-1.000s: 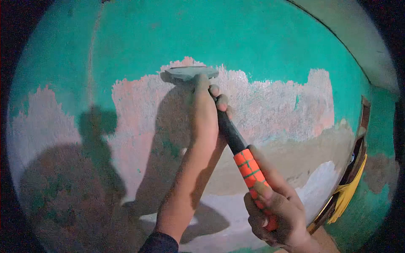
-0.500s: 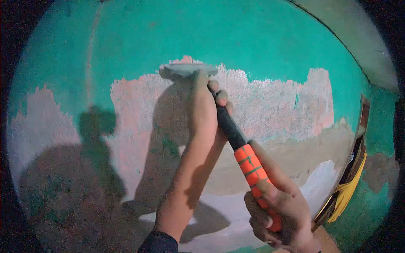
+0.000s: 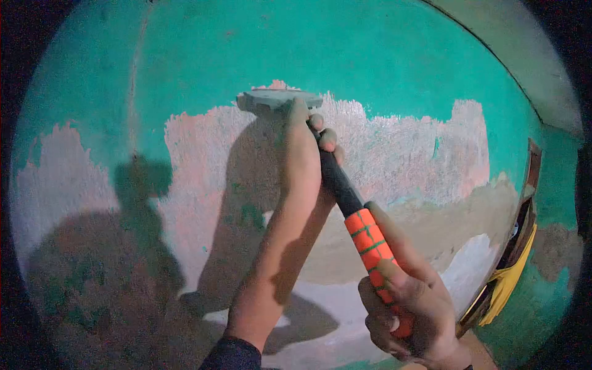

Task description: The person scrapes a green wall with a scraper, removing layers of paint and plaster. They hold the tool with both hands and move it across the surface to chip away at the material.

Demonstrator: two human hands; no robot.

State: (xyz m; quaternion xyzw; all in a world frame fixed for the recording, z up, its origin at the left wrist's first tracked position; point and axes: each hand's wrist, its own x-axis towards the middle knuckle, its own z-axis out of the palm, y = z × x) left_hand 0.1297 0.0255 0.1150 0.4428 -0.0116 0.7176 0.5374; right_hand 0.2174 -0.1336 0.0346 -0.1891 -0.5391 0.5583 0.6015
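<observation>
A long-handled scraper point(image 3: 343, 185) slants up across the view, with a black shaft, an orange grip banded in green, and a wide grey head. Its head point(image 3: 274, 98) lies against the wall where green paint meets the bared pinkish surface. Just below that head, my left hand point(image 3: 305, 151) is closed around the upper shaft, thumb laid up toward the head. Lower down, my right hand point(image 3: 410, 308) wraps the orange grip, its index finger stretched along the side.
The wall point(image 3: 364, 55) is green above and stripped in patches below. Shadows of my head and arms fall on it at left. To the right are an opening with a wooden frame point(image 3: 534, 163) and a hanging yellow cloth point(image 3: 509, 287).
The scraper's head has tipped slightly, showing more of its face, and sits a little further right in view. Both hands keep their hold.
</observation>
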